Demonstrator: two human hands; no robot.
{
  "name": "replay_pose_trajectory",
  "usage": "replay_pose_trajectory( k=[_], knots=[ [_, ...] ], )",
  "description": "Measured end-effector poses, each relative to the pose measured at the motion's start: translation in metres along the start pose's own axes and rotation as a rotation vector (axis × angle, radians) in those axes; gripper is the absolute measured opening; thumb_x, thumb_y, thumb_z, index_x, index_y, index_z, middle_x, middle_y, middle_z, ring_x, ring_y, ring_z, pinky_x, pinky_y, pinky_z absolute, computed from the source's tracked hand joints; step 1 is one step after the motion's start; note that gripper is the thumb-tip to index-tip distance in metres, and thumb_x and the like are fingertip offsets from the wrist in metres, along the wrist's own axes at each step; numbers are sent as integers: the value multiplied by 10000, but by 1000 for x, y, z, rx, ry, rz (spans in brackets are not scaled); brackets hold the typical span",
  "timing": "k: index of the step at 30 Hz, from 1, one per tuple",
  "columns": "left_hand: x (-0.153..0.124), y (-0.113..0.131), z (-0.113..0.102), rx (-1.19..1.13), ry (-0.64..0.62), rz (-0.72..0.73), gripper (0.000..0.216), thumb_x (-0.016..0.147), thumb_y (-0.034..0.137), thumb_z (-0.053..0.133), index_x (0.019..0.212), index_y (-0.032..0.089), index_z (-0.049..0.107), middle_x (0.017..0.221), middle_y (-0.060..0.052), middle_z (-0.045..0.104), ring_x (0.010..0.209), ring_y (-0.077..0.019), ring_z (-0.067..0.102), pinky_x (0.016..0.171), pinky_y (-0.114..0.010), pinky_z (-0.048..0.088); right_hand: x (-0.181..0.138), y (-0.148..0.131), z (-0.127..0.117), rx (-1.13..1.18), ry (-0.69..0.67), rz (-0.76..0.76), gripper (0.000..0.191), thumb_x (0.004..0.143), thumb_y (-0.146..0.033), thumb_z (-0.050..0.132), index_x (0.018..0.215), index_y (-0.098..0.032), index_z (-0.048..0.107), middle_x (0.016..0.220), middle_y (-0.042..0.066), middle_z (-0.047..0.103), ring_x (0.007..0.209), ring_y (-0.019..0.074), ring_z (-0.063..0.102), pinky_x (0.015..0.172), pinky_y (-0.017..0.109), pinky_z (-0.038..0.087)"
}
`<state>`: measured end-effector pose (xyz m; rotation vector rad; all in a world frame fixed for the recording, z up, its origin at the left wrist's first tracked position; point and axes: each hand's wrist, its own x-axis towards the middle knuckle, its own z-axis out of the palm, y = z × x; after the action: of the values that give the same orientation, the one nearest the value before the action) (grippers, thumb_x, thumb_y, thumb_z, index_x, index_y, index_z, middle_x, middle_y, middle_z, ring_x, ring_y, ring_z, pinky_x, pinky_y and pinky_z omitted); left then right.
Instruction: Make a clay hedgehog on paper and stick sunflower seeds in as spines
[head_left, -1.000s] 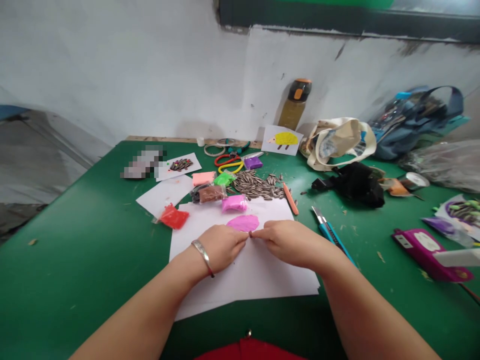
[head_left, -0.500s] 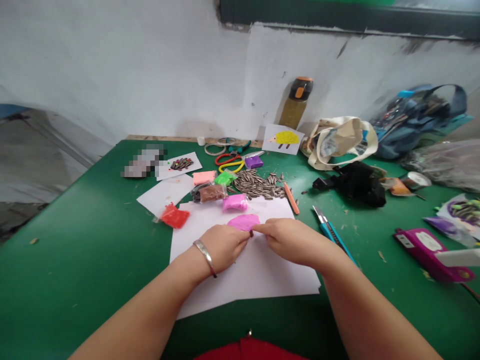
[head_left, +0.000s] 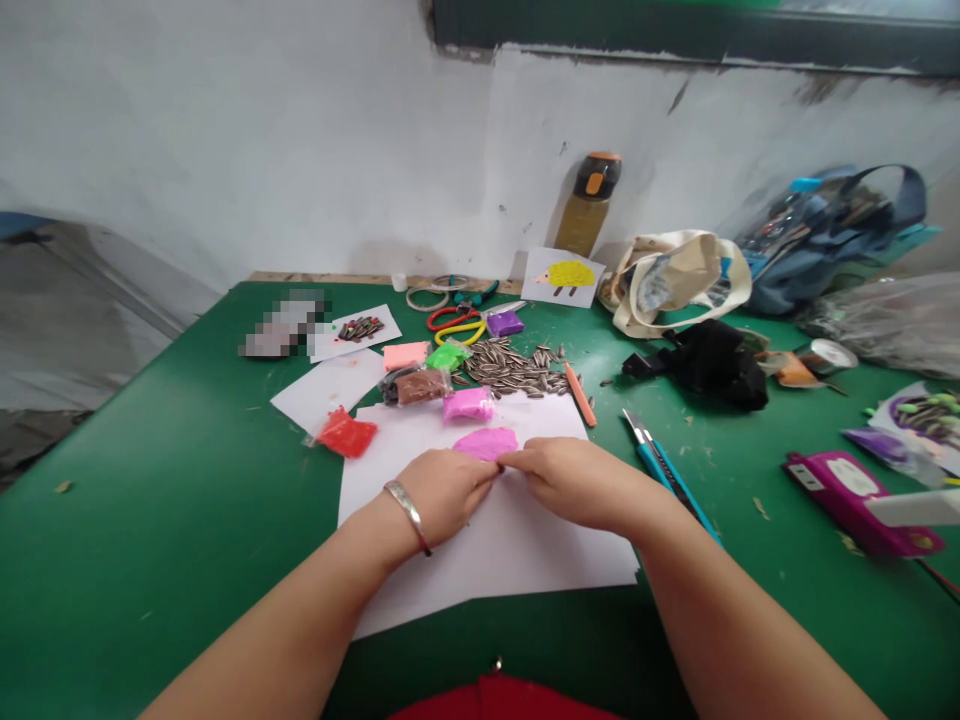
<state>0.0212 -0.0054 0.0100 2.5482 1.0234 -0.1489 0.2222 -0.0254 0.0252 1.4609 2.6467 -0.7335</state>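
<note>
A flat pink modelling clay shape (head_left: 487, 442) lies on a stack of white paper (head_left: 555, 550) in front of me. My left hand (head_left: 442, 492), with a silver bangle at its wrist, rests on the paper at the shape's lower left edge. Its fingers are pressed together, and what they hold is hidden. From the right, my right hand (head_left: 566, 480) stretches its index finger to a small dark brown clay piece (head_left: 501, 469) at the shape's lower edge. Both hands' fingertips nearly meet around that piece, which they mostly cover.
Behind the paper lie clay packets, pink (head_left: 469, 404), brown (head_left: 422, 386) and red (head_left: 347, 433), beside a pile of sunflower seeds (head_left: 506, 368). A utility knife (head_left: 667, 475) with its blade out lies right of my right hand. Farther right is a magenta device (head_left: 855, 500).
The right index fingertip has moved slightly down and left onto the brown piece, covering more of it. The left hand stays nearly in place. The view has shifted slightly.
</note>
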Motion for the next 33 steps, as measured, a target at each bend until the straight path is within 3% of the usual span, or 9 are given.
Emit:
replay_pose_trajectory(
  k=[7, 12, 18, 33],
  knots=[
    [-3, -3, -10, -69, -21, 43, 270, 921, 263, 387, 898, 230, 653, 868, -1, 707, 762, -163, 629, 641, -248, 415, -1, 0, -3, 28, -10, 16, 442, 855, -138, 372, 1219, -235, 604, 1065, 77, 668, 940, 197, 586, 767, 285, 405],
    [-4, -8, -11, -138, -17, 19, 280, 922, 270, 388, 912, 232, 665, 920, -3, 713, 810, -166, 627, 678, -248, 404, 0, -2, 0, -6, -9, -10, 443, 862, -150, 373, 1223, -261, 605, 1022, 72, 670, 897, 193, 596, 718, 278, 403],
    [-4, -7, -12, -133, -45, -1, 270, 906, 252, 403, 797, 206, 645, 830, -6, 698, 741, -156, 602, 639, -241, 370, 2, 2, 2, 7, -2, -13, 462, 846, -145, 371, 1210, -295, 612, 994, 54, 669, 885, 191, 597, 706, 276, 405],
    [-5, -10, -19, -166, -109, 22, 255, 861, 220, 403, 612, 168, 427, 651, 17, 574, 610, -114, 483, 570, -239, 273, -1, -1, -2, 37, -3, 29, 446, 848, -139, 379, 1201, -265, 622, 1029, 66, 671, 905, 189, 589, 742, 271, 398]
  ],
)
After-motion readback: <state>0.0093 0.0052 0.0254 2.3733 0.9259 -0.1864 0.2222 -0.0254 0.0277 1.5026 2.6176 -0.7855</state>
